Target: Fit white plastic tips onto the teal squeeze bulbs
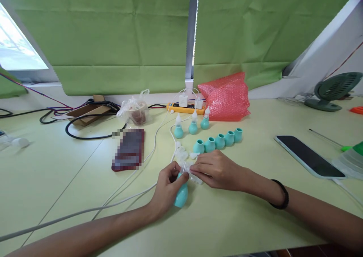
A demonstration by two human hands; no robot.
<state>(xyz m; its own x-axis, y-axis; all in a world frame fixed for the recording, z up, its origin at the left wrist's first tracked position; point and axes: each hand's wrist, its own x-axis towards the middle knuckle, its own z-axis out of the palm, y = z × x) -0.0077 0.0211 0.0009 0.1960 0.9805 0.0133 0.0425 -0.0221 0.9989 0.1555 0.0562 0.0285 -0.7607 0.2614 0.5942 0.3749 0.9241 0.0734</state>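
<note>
My left hand (167, 187) is wrapped round a teal squeeze bulb (181, 197), the body of a nasal aspirator, held tilted with a clear plastic neck (184, 167) at its top. Against that neck my right hand (217, 169) is pinched shut; what lies between its fingertips is too small and hidden to name. Beneath the fingers are clear plastic pieces (196, 179), and small translucent parts (181, 153) lie just beyond. Three teal aspirators with clear pointed tips (193, 123) stand upright farther back. Several open teal bulbs (210, 144) form a slanting row behind my right hand.
White cables (147, 189) cross the table on the left near a blurred dark red phone (129, 151). Behind are a bagged tape roll (138, 113), a yellow power strip (181, 109) and red bubble wrap (227, 98). Rightward lie a phone (309, 155) and a green fan (331, 90).
</note>
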